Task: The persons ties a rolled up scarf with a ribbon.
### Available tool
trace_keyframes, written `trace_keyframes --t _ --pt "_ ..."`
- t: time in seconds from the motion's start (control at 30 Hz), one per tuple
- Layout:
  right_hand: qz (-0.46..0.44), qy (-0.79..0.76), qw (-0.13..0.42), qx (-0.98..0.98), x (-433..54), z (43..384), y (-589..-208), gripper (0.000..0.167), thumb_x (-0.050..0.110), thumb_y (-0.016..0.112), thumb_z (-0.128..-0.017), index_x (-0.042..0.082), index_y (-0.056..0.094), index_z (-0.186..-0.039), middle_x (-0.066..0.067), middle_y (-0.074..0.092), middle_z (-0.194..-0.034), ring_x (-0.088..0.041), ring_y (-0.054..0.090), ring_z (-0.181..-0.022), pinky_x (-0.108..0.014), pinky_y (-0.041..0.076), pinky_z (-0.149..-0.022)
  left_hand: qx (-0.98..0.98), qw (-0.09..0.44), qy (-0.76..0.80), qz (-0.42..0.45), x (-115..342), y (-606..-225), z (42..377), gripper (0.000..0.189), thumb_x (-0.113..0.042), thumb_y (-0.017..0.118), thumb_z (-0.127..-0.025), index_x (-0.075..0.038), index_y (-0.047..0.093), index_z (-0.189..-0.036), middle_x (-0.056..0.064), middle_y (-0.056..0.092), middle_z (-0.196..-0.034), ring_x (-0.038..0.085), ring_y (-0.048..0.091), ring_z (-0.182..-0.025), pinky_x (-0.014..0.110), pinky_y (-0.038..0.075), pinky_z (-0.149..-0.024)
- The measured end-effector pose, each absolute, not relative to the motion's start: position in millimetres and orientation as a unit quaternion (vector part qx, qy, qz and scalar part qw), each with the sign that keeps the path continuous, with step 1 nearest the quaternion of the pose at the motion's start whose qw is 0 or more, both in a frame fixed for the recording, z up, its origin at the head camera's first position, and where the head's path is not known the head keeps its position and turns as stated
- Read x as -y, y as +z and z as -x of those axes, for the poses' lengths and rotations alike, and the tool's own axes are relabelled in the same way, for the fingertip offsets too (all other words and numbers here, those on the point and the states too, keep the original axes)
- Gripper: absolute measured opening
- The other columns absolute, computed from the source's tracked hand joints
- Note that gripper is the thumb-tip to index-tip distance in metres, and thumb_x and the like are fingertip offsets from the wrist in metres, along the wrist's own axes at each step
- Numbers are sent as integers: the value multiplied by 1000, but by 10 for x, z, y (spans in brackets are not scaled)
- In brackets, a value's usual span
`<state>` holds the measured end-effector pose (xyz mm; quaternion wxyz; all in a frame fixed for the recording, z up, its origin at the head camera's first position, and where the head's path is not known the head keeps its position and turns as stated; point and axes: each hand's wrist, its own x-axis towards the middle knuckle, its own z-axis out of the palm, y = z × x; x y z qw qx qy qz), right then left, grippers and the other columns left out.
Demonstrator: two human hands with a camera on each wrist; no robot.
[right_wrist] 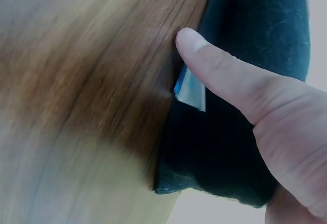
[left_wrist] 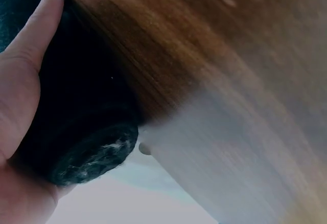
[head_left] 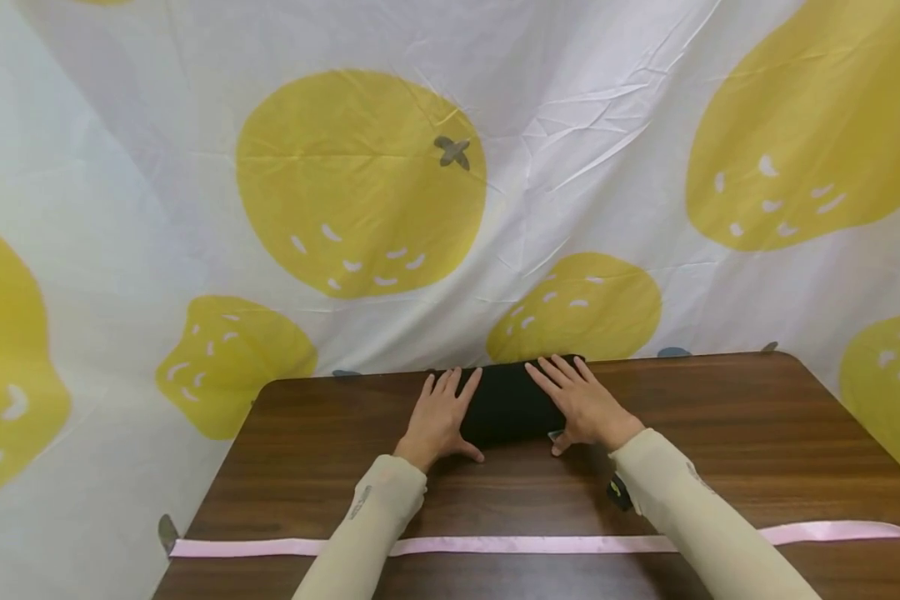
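Note:
A black rolled-up cloth (head_left: 504, 404) lies crosswise at the far edge of the wooden table. My left hand (head_left: 437, 421) rests on its left end, fingers spread and straight over the top, thumb toward the near side. At the other end, my right hand (head_left: 587, 410) lies over the roll in the same way. A fuzzy end of the cloth (left_wrist: 97, 152) shows beside the left palm in the left wrist view. In the right wrist view, a small whitish tag (right_wrist: 193, 92) with a blue edge sticks out by the right thumb (right_wrist: 219, 63).
The brown table (head_left: 307, 467) has rounded far corners. A pink ribbon (head_left: 525, 544) runs across its near part, beneath both forearms. Right behind the far edge hangs a white curtain (head_left: 390, 333) with large yellow fruit prints.

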<state>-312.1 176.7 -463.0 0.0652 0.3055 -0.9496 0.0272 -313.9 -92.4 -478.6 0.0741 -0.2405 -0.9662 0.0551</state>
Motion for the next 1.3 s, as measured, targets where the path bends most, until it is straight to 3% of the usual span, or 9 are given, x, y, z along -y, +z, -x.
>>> trace_keyframes --t 0.27,0.6,0.73,0.87,1.13,1.3 --pt "-314 20 85 945 -1799 3222 -4696 127 42 94 -57 9 23 -157 -20 32 -158 -41 29 -145 -59 25 -114 962 112 69 239 910 -4838 3211 128 -73 78 -59 -19 18 -158 14 41 -152 29 42 -139 49 32 -114" --pt "-323 -5 138 936 -1761 3246 -4771 119 40 93 -62 5 27 -155 -24 39 -152 -42 41 -137 -58 34 -109 963 101 67 241 907 -4825 3218 117 -57 84 -69 -16 20 -158 16 46 -149 30 48 -134 48 35 -113" --pt "-325 -54 166 929 -1728 3239 -4795 127 43 95 -58 5 24 -156 -29 41 -148 -43 47 -131 -56 39 -106 961 100 103 235 857 -4805 3215 119 -60 83 -69 -16 18 -158 15 47 -148 28 48 -134 51 32 -114" --pt "-328 -91 198 919 -1719 3247 -4823 123 37 95 -60 6 23 -155 -30 45 -145 -42 51 -127 -52 42 -104 959 96 153 216 779 -4771 3207 120 -64 81 -69 -18 16 -159 13 48 -147 27 46 -135 51 30 -115" --pt "-326 -79 235 912 -1763 3271 -4927 113 24 92 -62 3 28 -153 -27 55 -134 -40 58 -116 -50 44 -102 949 106 203 218 668 -4759 3168 112 -58 77 -77 -21 10 -159 13 46 -143 27 56 -119 37 47 -100" --pt "-335 -81 258 903 -1779 3268 -4943 108 27 92 -59 -2 37 -147 -24 59 -128 -37 59 -114 -48 45 -100 943 128 214 222 708 -4827 3164 117 -67 74 -74 -23 7 -159 9 49 -141 28 54 -123 42 44 -104"
